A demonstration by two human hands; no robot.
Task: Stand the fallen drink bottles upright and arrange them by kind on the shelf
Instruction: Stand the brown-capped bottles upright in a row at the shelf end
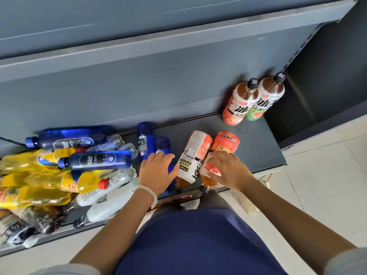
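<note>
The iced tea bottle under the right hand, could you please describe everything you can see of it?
The iced tea bottle lies on its side on the dark shelf, base pointing toward the back, dark cap toward the front edge. It looks like clear plastic with amber drink and an orange-red and white label. The right hand grips its lower half. Its left side touches another fallen tea bottle.

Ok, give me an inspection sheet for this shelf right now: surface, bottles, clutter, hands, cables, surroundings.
Surface: dark shelf, bare toward the right.
Job's things: two iced tea bottles upright at the back right corner; two more tea bottles lying at the front; blue bottles lying.
Clutter: heap of yellow, clear and blue bottles on the left.
Grippers: left hand rests on a blue bottle; right hand grips a lying tea bottle.
Cables: nothing seen.
Surroundings: pale tiled floor, grey back panel.
</note>
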